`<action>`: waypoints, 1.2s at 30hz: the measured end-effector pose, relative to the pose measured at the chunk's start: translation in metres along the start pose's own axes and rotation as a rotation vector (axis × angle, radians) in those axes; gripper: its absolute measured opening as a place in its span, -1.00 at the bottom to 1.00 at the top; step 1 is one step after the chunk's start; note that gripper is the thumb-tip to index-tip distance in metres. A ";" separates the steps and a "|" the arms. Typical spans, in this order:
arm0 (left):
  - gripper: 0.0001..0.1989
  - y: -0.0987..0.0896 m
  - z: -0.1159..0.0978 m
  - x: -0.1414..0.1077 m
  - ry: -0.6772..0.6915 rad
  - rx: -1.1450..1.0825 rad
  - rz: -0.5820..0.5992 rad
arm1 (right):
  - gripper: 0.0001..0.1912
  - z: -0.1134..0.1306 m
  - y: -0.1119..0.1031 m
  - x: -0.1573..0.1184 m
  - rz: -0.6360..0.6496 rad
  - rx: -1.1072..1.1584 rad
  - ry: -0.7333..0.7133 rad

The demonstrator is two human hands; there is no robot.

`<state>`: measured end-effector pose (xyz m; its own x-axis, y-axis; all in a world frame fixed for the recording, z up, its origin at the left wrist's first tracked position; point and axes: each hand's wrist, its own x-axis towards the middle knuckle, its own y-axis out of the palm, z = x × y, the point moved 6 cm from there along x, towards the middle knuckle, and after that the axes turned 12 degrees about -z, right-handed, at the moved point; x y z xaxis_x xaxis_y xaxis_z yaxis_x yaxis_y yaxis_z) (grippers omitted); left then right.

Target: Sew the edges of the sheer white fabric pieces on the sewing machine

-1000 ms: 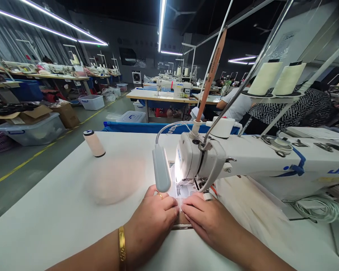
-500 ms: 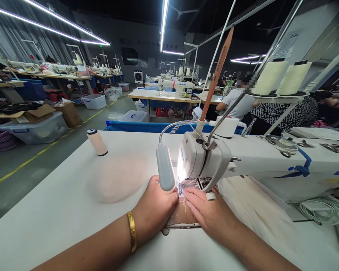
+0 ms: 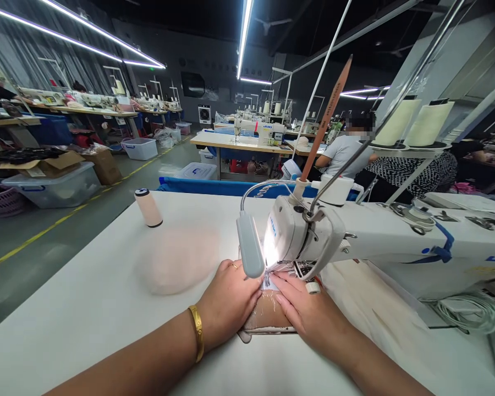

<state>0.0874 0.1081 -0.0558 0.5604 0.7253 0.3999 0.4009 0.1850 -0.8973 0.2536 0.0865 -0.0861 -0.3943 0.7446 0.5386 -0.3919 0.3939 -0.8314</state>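
A white sewing machine (image 3: 292, 231) stands over the table, its lamp lighting the needle area. My left hand (image 3: 231, 294), with a gold bangle at the wrist, lies left of the presser foot; its fingers are bent together, and what they hold, if anything, is hidden. On the other side of the foot, my right hand (image 3: 307, 302) rests flat with fingers stretched towards the needle. Between both hands is a brown plate (image 3: 268, 311) with loose thread bits on it. Sheer beige fabric (image 3: 371, 302) spreads out right of the machine head.
A peach thread spool (image 3: 149, 208) and a pale sheer piece (image 3: 183, 261) are on the white table (image 3: 78, 308) at left. Two cream cones (image 3: 412, 122) stand behind the machine. A grey lamp (image 3: 249, 247) hangs near my left hand. A person in white sits beyond.
The view has shifted slightly, so the machine and spool appear farther right. Both hands stay beside the presser foot, and a ring on my left hand now shows.
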 end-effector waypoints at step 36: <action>-0.86 -0.022 0.004 -0.018 -0.158 -0.034 0.288 | -0.82 0.063 -0.035 -0.002 0.162 0.526 -0.396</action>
<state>0.0661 0.0934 -0.0441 0.5361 0.8389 0.0942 0.2676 -0.0631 -0.9614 0.2159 0.0368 -0.0493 -0.7178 0.4789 0.5054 -0.6150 -0.0958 -0.7827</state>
